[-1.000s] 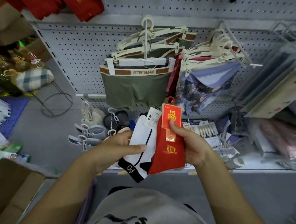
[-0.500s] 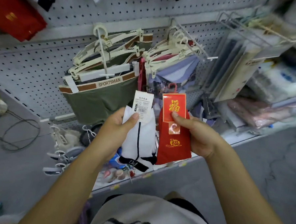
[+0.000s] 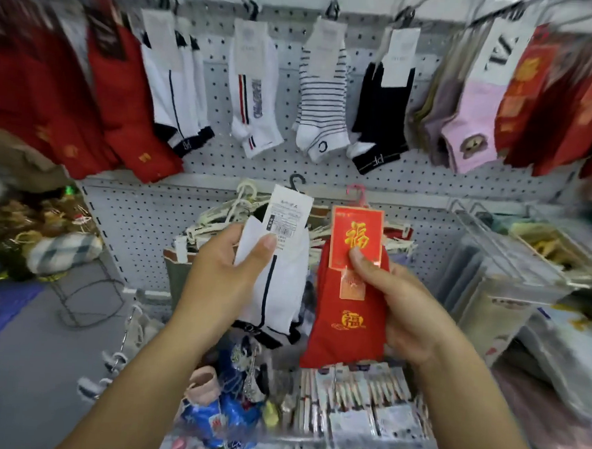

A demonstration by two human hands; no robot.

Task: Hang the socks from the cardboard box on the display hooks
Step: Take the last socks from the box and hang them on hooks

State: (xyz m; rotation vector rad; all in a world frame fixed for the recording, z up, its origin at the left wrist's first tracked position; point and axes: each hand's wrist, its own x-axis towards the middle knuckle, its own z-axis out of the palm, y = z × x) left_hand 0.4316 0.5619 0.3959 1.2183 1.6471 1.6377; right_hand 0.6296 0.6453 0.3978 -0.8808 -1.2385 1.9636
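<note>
My left hand (image 3: pixel 223 279) grips a white sock pair (image 3: pixel 281 288) with a black stripe, a white barcode label and a small black hanger hook on top. My right hand (image 3: pixel 403 305) pinches a red sock pair (image 3: pixel 348 316) with a red and gold card and a pink hook, thumb on the card. Both pairs are held upright side by side in front of the pegboard (image 3: pixel 325 171). Above them a row of display hooks (image 3: pixel 333 10) carries hung socks: red ones (image 3: pixel 122 105) at left, matching white ones (image 3: pixel 178 91), a striped pair (image 3: pixel 321 98), black ones (image 3: pixel 382 115). The cardboard box is out of view.
Red socks (image 3: pixel 540 110) and pink ones (image 3: pixel 471 120) hang at the upper right. Underwear on white hangers (image 3: pixel 219 217) hangs behind my hands. A low shelf (image 3: pixel 346 409) holds packets and small goods. Wire racks with packaged items (image 3: pixel 498 269) stick out at right. Grey floor (image 3: pixel 40 365) lies at left.
My view has tilted up, bringing the upper row of hung socks into sight. Both hands have risen with their sock pairs and hold them apart.
</note>
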